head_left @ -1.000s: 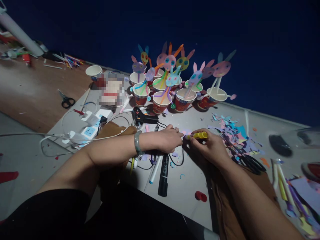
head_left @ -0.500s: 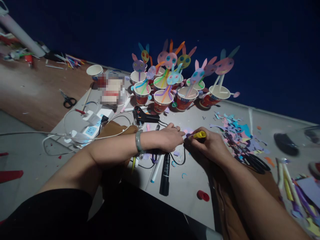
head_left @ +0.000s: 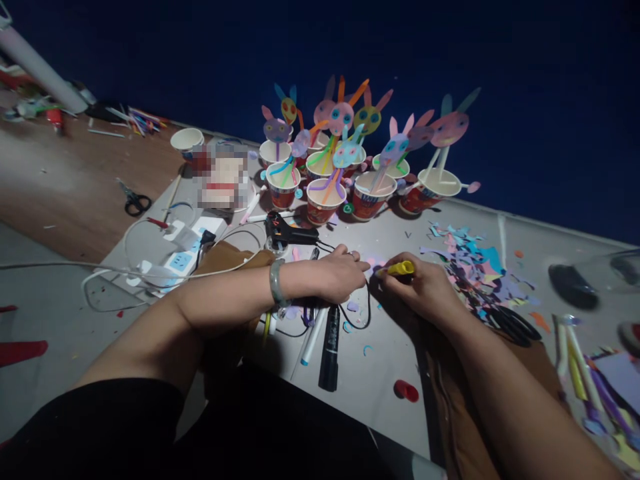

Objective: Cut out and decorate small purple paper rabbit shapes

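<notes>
"What is each hand doing?"

"The right hand is closed round a yellow pen, aimed at the left hand. That one lies palm down with a finger stretched out; whether it pinches or only presses, I can't tell."

"Stretched out to what?"

"A small piece of purple paper, on the tabletop between the two hands. It's too small to see any marks, or whether the pen tip touches it."

"How much looks done?"

"A good deal, I'd judge. Beyond both hands, paper cups hold animal figures with ears, and several have faces, like the blue figure."

"And what's left?"

"The purple piece, at least. It lies apart from the cups and seems to be a part being drawn on. The glue gun lies unheld beyond the left hand, and the scissors lie right of the right hand, by the heap of scraps, so neither is in use. Nothing shows how many more are wanted."
</notes>
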Available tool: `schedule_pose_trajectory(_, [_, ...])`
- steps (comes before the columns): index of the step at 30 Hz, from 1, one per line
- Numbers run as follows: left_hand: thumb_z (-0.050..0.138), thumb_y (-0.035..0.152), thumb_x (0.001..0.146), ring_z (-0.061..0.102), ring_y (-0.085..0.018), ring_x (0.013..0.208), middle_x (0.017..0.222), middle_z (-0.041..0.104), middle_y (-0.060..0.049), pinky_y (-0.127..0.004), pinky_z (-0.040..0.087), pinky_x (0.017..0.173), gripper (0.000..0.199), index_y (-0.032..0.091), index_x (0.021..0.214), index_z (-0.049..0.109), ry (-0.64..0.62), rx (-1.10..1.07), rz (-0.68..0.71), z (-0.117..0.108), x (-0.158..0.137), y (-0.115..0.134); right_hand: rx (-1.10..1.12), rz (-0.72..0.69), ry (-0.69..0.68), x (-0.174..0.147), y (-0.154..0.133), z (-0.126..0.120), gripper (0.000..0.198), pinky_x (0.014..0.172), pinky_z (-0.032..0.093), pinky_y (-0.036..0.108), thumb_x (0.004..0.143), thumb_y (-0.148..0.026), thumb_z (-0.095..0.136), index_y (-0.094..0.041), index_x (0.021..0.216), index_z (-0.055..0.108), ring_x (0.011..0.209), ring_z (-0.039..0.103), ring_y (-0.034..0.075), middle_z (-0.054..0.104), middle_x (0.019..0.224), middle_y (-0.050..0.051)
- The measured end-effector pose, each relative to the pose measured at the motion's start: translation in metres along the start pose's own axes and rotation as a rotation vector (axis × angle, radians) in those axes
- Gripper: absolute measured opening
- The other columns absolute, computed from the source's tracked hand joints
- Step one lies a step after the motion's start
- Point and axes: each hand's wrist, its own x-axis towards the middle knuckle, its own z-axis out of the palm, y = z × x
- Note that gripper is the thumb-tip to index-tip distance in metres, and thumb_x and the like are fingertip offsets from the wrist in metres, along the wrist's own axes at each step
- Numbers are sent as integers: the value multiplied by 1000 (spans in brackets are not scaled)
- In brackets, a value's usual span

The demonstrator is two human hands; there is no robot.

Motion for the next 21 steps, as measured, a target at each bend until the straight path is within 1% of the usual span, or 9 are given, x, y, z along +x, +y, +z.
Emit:
schedule_pose_trajectory(3, [53,12,78,47,-29,112,126,58,-12,-43,30,88,18,15,83,69,-17,18,0,-1,0,0,-2,13,14,-1,2,-4,14,53,46,28,76,-36,63,-24,74,58,54,60,17,66,61,1])
schedule_pose_trajectory(8, [52,11,78,47,-28,113,129,58,-11,-43,32,89,18,16,84,69,-44,37,1,-5,-1,0,76,67,135,-2,1,-8,18,50,45,30,77,-39,62,-22,73,57,53,59,19,66,62,5])
schedule_pose_trajectory(10, [53,11,78,47,-28,113,128,59,-12,-43,32,89,18,15,84,69,-41,31,-1,-6,-2,1,87,53,113,-1,0,-5,19,52,47,31,77,-41,62,-22,77,59,56,61,19,68,66,6])
schedule_pose_trajectory(12, [53,11,78,47,-27,112,128,59,-11,-43,32,90,18,15,84,69,-40,28,-6,-7,-2,1,64,25,50,0,-2,-3,19,56,48,30,78,-41,62,-22,80,61,59,63,19,69,68,4])
schedule_pose_trajectory(15, [53,11,78,46,-27,112,127,59,-10,-42,31,89,17,16,83,68,-46,34,-7,-7,-2,1,17,1,-15,0,-1,-3,16,57,48,29,78,-38,61,-22,81,61,58,62,18,68,66,2])
schedule_pose_trajectory(18, [53,11,77,46,-27,112,126,59,-10,-42,31,88,18,16,83,69,-46,33,0,-6,-2,0,5,23,-20,0,2,-7,16,54,45,27,78,-38,62,-22,77,60,54,59,16,65,60,1])
schedule_pose_trajectory(21, [53,11,77,47,-28,112,127,58,-12,-43,31,88,18,15,83,70,-42,19,9,-6,-2,-1,21,53,46,-1,4,-9,18,53,45,27,77,-39,63,-21,75,59,55,59,17,66,62,3])
